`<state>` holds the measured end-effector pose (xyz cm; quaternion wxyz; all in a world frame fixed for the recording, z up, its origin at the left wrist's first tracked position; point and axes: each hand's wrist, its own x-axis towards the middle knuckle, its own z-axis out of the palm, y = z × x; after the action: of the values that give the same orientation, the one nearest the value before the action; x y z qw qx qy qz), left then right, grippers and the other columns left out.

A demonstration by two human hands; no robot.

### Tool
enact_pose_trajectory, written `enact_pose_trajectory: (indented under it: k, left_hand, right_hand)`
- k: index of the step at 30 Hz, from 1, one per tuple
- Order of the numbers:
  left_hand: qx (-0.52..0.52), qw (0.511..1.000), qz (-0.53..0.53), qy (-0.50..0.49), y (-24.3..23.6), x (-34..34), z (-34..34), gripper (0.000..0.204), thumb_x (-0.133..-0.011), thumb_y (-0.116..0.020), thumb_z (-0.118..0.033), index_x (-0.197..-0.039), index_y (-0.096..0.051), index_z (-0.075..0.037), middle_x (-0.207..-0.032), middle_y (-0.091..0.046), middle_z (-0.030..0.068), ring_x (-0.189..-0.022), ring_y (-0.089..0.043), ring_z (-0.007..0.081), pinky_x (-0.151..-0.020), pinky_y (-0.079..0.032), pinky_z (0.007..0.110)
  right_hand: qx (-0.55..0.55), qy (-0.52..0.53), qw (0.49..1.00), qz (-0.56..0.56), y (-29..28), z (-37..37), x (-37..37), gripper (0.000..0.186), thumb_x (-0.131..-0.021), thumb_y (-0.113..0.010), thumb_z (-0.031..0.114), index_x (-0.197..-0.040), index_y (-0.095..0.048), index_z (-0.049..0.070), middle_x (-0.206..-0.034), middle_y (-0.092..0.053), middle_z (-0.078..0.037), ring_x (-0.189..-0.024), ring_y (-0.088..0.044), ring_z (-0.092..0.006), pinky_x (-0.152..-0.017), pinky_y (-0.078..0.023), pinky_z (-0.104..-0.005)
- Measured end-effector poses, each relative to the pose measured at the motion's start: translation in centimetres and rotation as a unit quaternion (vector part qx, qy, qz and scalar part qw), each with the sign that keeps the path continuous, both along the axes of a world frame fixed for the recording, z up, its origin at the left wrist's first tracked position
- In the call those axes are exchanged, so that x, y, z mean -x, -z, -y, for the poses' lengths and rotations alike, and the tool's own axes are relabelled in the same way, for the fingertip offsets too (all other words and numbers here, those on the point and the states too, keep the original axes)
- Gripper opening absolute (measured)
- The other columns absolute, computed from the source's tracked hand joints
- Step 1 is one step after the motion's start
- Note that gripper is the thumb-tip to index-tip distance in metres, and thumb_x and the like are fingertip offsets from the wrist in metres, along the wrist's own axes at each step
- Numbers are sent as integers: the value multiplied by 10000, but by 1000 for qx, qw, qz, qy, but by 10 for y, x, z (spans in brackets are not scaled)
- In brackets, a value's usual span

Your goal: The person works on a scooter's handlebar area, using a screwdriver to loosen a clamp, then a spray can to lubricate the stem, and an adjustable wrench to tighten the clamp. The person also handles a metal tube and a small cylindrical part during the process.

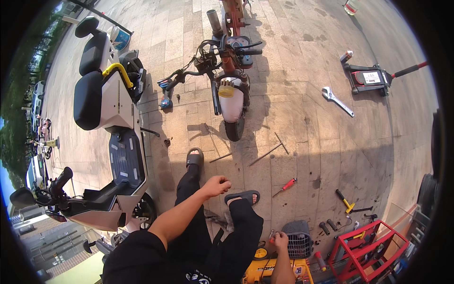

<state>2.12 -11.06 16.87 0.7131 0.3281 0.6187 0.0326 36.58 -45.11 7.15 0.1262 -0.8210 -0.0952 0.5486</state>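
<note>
My left hand [217,186] hangs in front of my knees, above the paving, with its fingers curled in; whether anything sits inside them is hidden. Low on the right, my right hand [282,240] grips a small red and silver tool [272,236], mostly covered by the fingers. It is beside a dark grey plastic basket [300,239] and above a yellow machine [265,270], perhaps an air compressor. Ahead of me stands a two-wheeler with a white front mudguard [232,106], its handlebar and cables [208,61] exposed. A yellowish cup-like piece [226,91] rests over the mudguard.
A white scooter [127,113] stands left. On the paving lie a cordless drill [166,97], T-handle wrench [269,152], red screwdriver [285,187], large adjustable wrench [337,101] and yellow-handled hammer [346,202]. A floor jack [369,79] and red metal frame [369,251] are at right.
</note>
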Motion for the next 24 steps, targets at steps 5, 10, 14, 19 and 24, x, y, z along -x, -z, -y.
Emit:
enact_pose_trajectory:
  k: [5,10,14,19,24]
  left_hand:
    - [-28,990,-30,-135,-38,21,-13,260,-911,-581,-225,-984,-596,25,-872,-636,80,-733,-605,137,-668,-503,279]
    - [-40,970,-38,-236,-64,49,-31,235,-911,-585,-220,-1000,-611,-4,-882,-647,73,-737,-614,135,-657,-503,267]
    - [-56,947,-16,-316,-74,57,-71,194,-929,-576,-214,-983,-604,-29,-880,-647,80,-744,-628,161,-658,-527,286]
    - [-123,912,92,-380,-81,45,-175,167,-950,-556,-194,-1004,-603,-43,-929,-663,85,-796,-647,172,-696,-533,293]
    - [-188,893,162,-376,-96,25,-299,246,-978,-519,-201,-1151,-581,-38,-1064,-641,86,-875,-642,171,-732,-531,295]
  right_hand:
    - [53,-64,996,26,5,13,-27,216,-906,-536,118,-1048,-606,-29,-769,-630,-100,-593,-590,-146,-490,-469,-269]
    - [-59,47,995,-71,-35,-148,2,244,-921,-528,150,-1108,-579,0,-828,-632,-79,-637,-590,-134,-513,-472,-263]
    - [-161,21,983,-89,-84,-289,52,244,-930,-531,163,-1106,-585,3,-882,-651,-78,-698,-597,-122,-598,-488,-253]
    - [-223,23,961,-165,-137,-409,110,260,-939,-540,167,-1138,-585,5,-937,-665,-68,-758,-601,-110,-644,-491,-248]
    - [-284,-7,938,-200,-168,-522,163,248,-949,-535,161,-1141,-585,12,-972,-655,-57,-812,-589,-101,-698,-483,-235]
